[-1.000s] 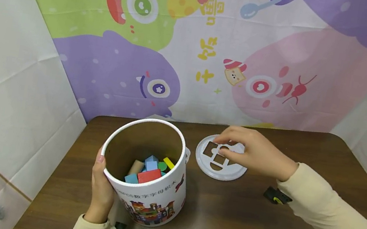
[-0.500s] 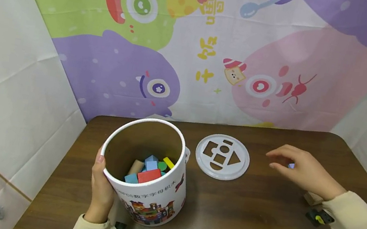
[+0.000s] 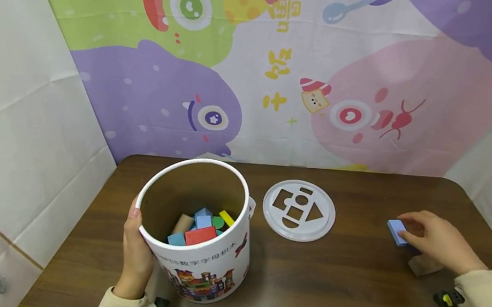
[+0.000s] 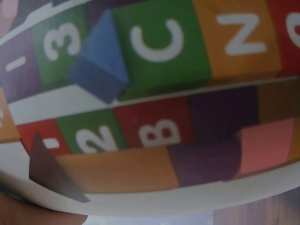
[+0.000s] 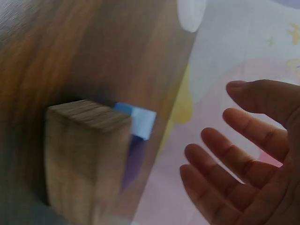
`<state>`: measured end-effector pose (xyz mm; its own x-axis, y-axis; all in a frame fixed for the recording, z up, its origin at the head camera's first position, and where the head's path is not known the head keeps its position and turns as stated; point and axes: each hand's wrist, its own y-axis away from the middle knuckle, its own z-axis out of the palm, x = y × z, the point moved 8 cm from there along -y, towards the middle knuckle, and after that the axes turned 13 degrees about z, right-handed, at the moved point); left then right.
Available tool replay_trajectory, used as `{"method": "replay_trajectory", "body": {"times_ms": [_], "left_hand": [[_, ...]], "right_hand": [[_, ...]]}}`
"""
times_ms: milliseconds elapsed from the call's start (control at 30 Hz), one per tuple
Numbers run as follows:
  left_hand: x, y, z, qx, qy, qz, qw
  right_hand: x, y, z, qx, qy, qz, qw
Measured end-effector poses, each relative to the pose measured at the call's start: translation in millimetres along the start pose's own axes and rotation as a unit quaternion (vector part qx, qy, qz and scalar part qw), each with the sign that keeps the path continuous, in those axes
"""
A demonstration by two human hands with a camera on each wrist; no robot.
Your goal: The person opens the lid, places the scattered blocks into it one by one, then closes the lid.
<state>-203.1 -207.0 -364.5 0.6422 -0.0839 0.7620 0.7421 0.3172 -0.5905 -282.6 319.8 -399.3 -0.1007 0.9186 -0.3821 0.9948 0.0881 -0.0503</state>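
Note:
My left hand [image 3: 137,257] grips the side of a white printed bucket [image 3: 236,252], its thumb up near the rim. Colored blocks [image 3: 200,228] lie in the bucket, among them red, blue, green and yellow ones. Close up in the left wrist view, the bucket's wall [image 4: 161,56] shows printed letters and numbers. Over at the right, my right hand [image 3: 443,242] hovers by a light-blue block [image 3: 396,232], thumb and fingers spread apart. A natural wood block [image 3: 424,265] lies below that hand. The right wrist view also has a purple block [image 5: 134,161] beside the wood block.
A round white lid [image 3: 326,218] with shaped cut-outs lies flat between bucket and right hand. The brown table [image 3: 324,297] ends at the back against a printed cartoon cloth [image 3: 267,141]. White panels [image 3: 16,98] stand at both sides.
My right hand has moved from over the lid rightward to the light-blue block, uncovering the lid. My left hand and the bucket have stayed put.

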Motion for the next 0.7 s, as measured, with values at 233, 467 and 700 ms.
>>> {"method": "replay_trajectory", "body": {"times_ms": [233, 467, 700], "left_hand": [[-0.8, 0.4, 1.5, -0.004, -0.007, -0.01, 0.9999], [-0.3, 0.0, 1.3, -0.003, -0.017, -0.013, 0.9998], [-0.6, 0.2, 0.1, -0.001, -0.021, -0.014, 0.9997]], "right_hand": [[27.5, 3.5, 10.3, -0.035, 0.02, 0.03, 0.999], [47.8, 19.7, 12.9, -0.05, 0.016, 0.046, 0.998], [60.9, 31.1, 17.3, -0.039, 0.007, 0.035, 0.999]]}}
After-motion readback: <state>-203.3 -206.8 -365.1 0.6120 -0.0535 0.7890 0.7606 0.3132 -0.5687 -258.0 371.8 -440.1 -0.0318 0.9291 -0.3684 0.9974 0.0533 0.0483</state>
